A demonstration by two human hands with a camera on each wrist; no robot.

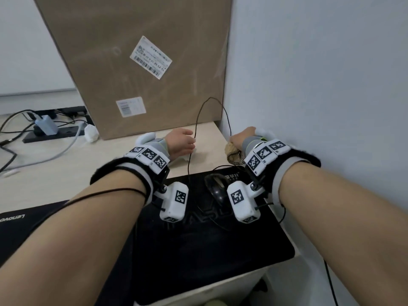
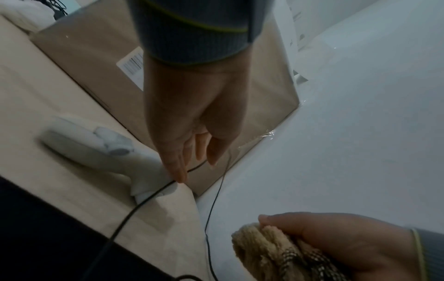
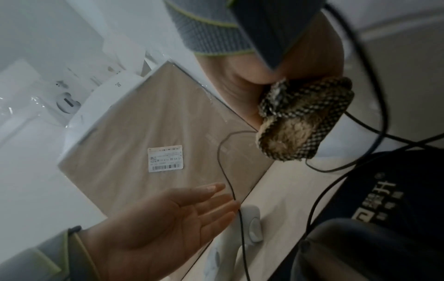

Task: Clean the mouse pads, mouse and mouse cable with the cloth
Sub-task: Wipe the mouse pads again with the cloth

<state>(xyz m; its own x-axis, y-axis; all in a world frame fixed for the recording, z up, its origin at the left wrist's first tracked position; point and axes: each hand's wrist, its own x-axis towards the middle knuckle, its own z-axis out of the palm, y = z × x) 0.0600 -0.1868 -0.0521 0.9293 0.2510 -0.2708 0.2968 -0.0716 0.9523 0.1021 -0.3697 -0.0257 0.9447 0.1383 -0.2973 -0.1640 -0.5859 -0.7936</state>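
The thin black mouse cable point(image 1: 199, 111) arches up between my two hands in front of the box. My left hand point(image 1: 182, 142) is open, and its straight fingertips point(image 3: 216, 190) touch the cable point(image 3: 223, 167). My right hand point(image 1: 239, 139) grips a bunched beige checked cloth point(image 1: 234, 154) near the wall, and the cable runs into the cloth point(image 3: 305, 117). The black mouse point(image 1: 217, 188) sits on the black mouse pad point(image 1: 209, 244) between my wrists. A second black pad with Lenovo lettering point(image 1: 17, 219) lies at the left.
A big cardboard box point(image 1: 143, 62) leans at the back, and the wall point(image 1: 320, 85) is close on the right. A white gadget point(image 2: 84, 140) lies on the desk under my left hand. A power strip with cables point(image 1: 50, 131) and a crumpled tissue point(image 1: 90, 132) are at the far left.
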